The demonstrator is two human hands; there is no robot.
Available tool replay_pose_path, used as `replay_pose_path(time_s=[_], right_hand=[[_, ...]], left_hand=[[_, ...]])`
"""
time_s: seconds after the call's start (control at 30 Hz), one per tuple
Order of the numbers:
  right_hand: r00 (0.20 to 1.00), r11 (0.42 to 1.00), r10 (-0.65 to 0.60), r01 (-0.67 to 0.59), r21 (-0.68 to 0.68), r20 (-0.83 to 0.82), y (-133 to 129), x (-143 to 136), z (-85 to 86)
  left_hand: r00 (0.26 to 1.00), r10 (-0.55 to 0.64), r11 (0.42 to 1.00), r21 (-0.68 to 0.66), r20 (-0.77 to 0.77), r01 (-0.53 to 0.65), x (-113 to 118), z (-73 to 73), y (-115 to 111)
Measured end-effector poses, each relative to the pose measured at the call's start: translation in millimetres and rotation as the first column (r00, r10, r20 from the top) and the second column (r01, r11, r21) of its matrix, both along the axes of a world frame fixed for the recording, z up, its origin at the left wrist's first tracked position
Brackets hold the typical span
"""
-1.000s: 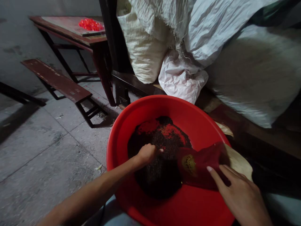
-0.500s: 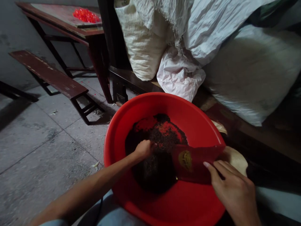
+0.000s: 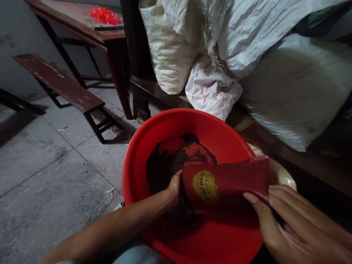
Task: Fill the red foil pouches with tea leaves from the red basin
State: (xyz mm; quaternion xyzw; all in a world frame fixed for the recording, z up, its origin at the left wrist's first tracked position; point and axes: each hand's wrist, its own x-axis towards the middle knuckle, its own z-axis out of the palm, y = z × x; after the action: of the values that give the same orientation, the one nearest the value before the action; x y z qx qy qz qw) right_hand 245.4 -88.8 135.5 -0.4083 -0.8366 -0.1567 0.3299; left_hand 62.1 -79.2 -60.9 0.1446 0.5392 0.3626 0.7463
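Note:
A dark red bag (image 3: pixel 233 181) with a gold oval label lies tilted across the red plastic basin (image 3: pixel 220 234). My right hand (image 3: pixel 288 216) grips its right end, thumb on the near face and the other fingers at the end. The basin holds a heap of dark, loose, grainy material (image 3: pixel 162 165), its kind too dim to name. My left hand (image 3: pixel 173 187) is over this heap, right at the bag's left end. Its thumb points up, while the other fingers are hidden, so their grip does not show.
White woven sacks (image 3: pixel 170 55) lean behind the basin, with a large one (image 3: pixel 297 91) at right. A dark red bench (image 3: pixel 60 82) and a wooden table (image 3: pixel 68 18) bearing bright red small items (image 3: pixel 106 15) stand on the left. A pale round object (image 3: pixel 283 174) shows behind the bag.
The bag has moved left and up, its label now plainer. My left hand has come lower and meets the bag's left end. The right hand keeps its grip.

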Motion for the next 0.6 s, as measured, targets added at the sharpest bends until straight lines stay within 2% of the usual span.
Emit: replay_pose_path(time_s=[0.1, 0.27, 0.43, 0.6], right_hand=[[0.994, 0.994, 0.106, -0.106, 0.007, 0.013, -1.0, -7.4, 0.0], [0.976, 0.977, 0.211, -0.211, -0.017, 0.059, -4.0, -17.5, 5.1], [0.982, 0.983, 0.181, -0.182, 0.017, 0.057, -6.6, -14.2, 1.3], [0.979, 0.981, 0.191, -0.193, 0.034, 0.071, -9.3, -8.8, -0.2]], left_hand=[[0.993, 0.087, 0.992, -0.1, 0.076, -0.08, -4.0, -3.2, 2.2], [0.983, 0.166, 0.976, -0.156, 0.076, -0.153, -6.0, 0.1, 3.8], [0.986, 0.156, 0.975, -0.168, 0.067, -0.143, -4.4, 3.5, 1.4], [0.991, 0.132, 0.988, -0.089, 0.033, -0.129, 1.7, 4.0, 0.2]])
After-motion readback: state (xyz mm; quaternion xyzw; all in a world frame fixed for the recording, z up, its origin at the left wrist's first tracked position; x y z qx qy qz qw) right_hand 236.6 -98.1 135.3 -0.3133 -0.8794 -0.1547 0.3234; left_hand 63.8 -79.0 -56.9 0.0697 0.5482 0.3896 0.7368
